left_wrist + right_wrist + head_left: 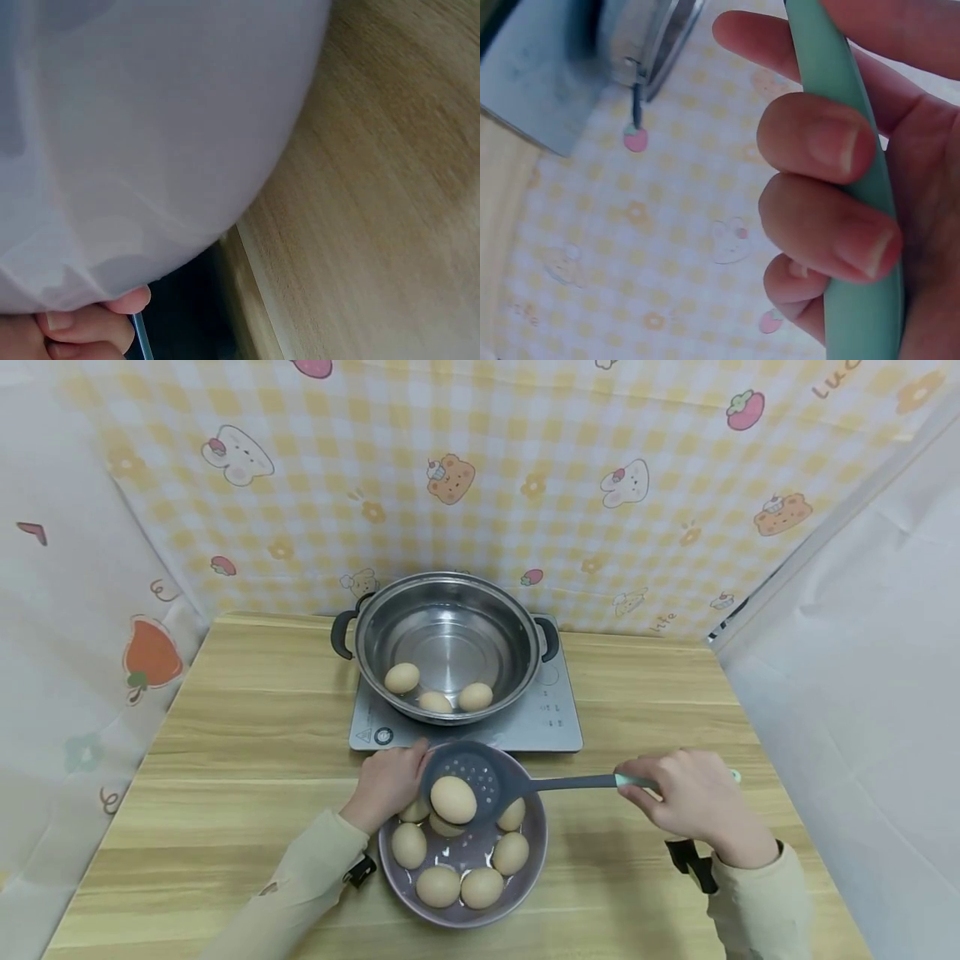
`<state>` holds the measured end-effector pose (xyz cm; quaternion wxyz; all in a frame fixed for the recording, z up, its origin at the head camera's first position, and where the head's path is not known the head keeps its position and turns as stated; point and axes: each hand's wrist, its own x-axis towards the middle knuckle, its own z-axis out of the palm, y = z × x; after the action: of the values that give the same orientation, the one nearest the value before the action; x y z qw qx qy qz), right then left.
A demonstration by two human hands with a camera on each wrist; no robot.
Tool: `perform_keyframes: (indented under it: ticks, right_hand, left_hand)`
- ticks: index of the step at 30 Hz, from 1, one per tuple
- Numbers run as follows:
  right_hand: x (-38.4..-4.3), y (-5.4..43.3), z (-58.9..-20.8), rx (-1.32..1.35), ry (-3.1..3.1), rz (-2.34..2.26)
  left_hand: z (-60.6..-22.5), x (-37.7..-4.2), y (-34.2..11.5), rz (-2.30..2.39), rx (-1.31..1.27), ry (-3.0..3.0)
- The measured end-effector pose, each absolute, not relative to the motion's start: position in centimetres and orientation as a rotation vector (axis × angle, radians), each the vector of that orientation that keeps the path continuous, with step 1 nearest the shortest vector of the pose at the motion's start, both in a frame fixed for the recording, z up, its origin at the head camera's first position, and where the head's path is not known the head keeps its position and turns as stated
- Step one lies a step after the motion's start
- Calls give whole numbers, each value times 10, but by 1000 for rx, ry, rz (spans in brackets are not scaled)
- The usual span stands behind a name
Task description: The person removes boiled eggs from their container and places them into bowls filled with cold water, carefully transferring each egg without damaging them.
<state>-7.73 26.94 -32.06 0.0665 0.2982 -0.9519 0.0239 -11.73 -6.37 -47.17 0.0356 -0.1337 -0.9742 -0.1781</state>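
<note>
My right hand (690,797) grips the mint-green handle (864,315) of a dark grey slotted ladle (489,768), fingers curled round it in the right wrist view. One pale brown egg (453,799) lies in the ladle, which hovers over the far part of a purple bowl (537,868). Several more eggs (438,887) sit in that bowl, some partly hidden beneath the ladle. At the bowl's far left edge, my left hand (386,787) holds the rim. The left wrist view shows its curled fingers (90,326) against the bowl's outer side.
Beyond the bowl stands a steel pot (525,647) with two black handles and three eggs inside. It rests on a grey induction cooktop (562,731). A checked cloth (487,468) hangs behind the wooden table (255,710).
</note>
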Motion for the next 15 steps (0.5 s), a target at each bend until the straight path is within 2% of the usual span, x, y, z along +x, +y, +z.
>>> perform_keyframes:
  ticks: [15]
  right_hand:
    - [-111, 260, -286, 894, -2957, 55]
  left_hand:
    - [-475, -113, -64, -581, -388, -2879]
